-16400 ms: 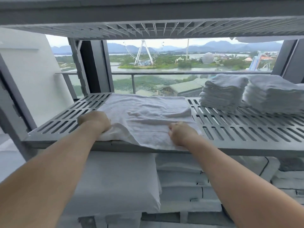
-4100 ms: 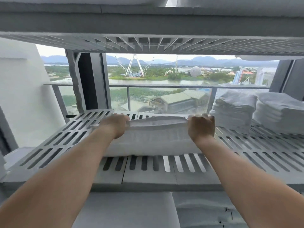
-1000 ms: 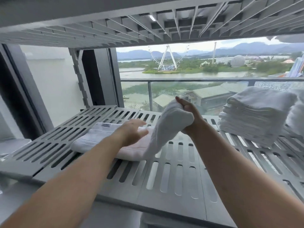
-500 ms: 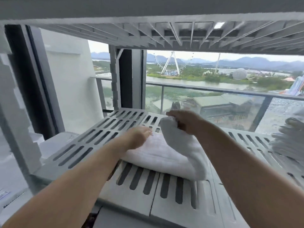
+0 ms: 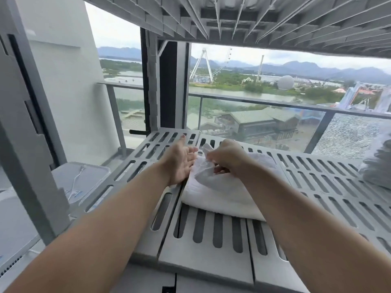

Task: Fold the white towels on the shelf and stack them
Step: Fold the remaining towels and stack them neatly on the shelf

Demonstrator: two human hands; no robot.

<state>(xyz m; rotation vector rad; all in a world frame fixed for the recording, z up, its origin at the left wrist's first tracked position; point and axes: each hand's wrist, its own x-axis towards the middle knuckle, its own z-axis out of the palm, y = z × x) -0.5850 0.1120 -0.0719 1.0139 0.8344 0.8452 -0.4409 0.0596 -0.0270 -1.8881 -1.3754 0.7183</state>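
towel (image 5: 220, 193) now folded over, right hand (image 5: 227, 157) lowered

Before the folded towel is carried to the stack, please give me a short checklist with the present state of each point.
1. Right hand grips the folded end of the white towel: ok, fingers pinch the cloth.
2. Left hand is ready to help: not ok, it is open at the towel's left edge and holds nothing.
3. Fold is finished and flat: not ok, the top layer is bunched under the right hand.
4. Towel rests fully on the slotted shelf: ok.
5. Stack of folded towels has room on top: cannot tell, only its edge shows at the right.
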